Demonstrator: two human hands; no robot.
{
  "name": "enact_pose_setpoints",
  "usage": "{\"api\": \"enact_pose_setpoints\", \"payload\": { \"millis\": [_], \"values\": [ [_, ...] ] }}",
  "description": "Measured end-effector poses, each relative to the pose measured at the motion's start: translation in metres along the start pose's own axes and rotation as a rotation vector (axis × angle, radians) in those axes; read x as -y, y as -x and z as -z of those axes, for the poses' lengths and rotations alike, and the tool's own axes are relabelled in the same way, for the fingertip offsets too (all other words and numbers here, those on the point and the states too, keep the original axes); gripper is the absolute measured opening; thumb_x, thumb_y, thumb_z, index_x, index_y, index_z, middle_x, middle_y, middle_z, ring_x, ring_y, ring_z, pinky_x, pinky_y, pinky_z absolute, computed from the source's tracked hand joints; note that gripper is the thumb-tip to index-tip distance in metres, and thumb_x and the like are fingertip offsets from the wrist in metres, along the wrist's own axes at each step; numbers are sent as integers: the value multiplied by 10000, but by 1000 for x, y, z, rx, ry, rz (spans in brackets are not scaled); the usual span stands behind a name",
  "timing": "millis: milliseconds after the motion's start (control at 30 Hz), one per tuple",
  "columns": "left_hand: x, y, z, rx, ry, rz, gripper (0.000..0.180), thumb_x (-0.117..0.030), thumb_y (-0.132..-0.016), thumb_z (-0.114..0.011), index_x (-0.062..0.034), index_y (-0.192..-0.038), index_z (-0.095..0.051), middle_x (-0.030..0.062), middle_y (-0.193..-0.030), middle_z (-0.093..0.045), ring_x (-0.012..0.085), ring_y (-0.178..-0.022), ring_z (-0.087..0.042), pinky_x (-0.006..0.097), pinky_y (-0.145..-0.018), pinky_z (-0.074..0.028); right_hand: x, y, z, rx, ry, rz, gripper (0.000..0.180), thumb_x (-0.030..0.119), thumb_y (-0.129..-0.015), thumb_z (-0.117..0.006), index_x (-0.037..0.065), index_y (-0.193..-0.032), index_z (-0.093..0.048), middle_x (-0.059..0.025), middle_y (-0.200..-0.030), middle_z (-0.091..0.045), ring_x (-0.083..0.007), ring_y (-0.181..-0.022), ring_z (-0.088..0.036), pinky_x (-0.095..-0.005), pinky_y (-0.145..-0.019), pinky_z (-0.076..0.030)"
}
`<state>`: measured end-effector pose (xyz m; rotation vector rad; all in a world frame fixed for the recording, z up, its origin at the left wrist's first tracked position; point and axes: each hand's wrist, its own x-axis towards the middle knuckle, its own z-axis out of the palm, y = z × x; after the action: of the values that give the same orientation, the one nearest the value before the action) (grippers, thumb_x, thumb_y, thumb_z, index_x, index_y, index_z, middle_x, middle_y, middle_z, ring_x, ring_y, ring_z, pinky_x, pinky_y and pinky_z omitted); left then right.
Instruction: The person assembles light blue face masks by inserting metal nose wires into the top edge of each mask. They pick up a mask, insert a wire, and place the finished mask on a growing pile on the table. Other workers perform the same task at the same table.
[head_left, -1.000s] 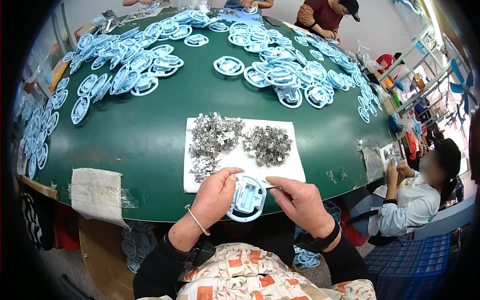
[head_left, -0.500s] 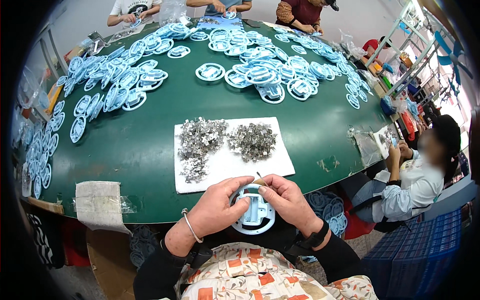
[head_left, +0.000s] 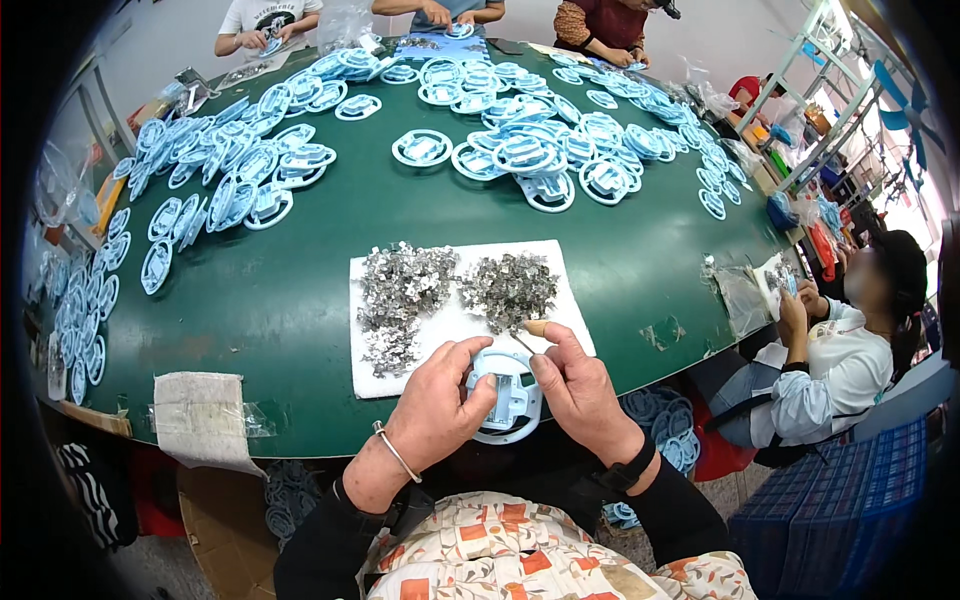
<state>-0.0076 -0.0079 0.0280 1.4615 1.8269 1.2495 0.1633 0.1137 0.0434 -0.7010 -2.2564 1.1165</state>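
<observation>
My left hand grips the left side of a light blue plastic ring part held at the near edge of the green table. My right hand holds the ring's right side and pinches a thin metal piece between thumb and forefinger above it. Just beyond my hands lies a white sheet carrying two heaps of small silvery metal clips.
Many light blue ring parts are spread and stacked across the far and left table areas. A seated person works at the right; other people stand at the far edge. A folded cloth hangs over the near-left edge.
The blue ring and both hands stayed at the table's near edge. My right hand now pinches a thin metal piece over the ring. The view shifted slightly.
</observation>
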Motion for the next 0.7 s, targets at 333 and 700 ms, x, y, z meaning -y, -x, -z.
{"api": "enact_pose_setpoints", "payload": {
  "millis": [333, 700],
  "values": [
    [13, -6, -12, -70, -163, 60, 549, -161, -846, -667, 59, -1331, -537, 201, -987, -571, 339, -818, -606, 429, -743, -512, -2, -3, 7, 160, 601, 274, 404, 64, -842, -711, 206, -1221, -718, -32, -672, -560, -229, -589, -616, -368, -514, -497],
    [11, -10, -10, -23, -171, 121, 538, -166, -855, -668, 57, -1328, -539, 214, -1008, -580, 360, -839, -616, 442, -758, -514, 0, -10, 5, 192, 680, 331, 403, 62, -819, -706, 200, -1197, -727, -15, -647, -534, -200, -570, -602, -354, -487, -473]
  ]
}}
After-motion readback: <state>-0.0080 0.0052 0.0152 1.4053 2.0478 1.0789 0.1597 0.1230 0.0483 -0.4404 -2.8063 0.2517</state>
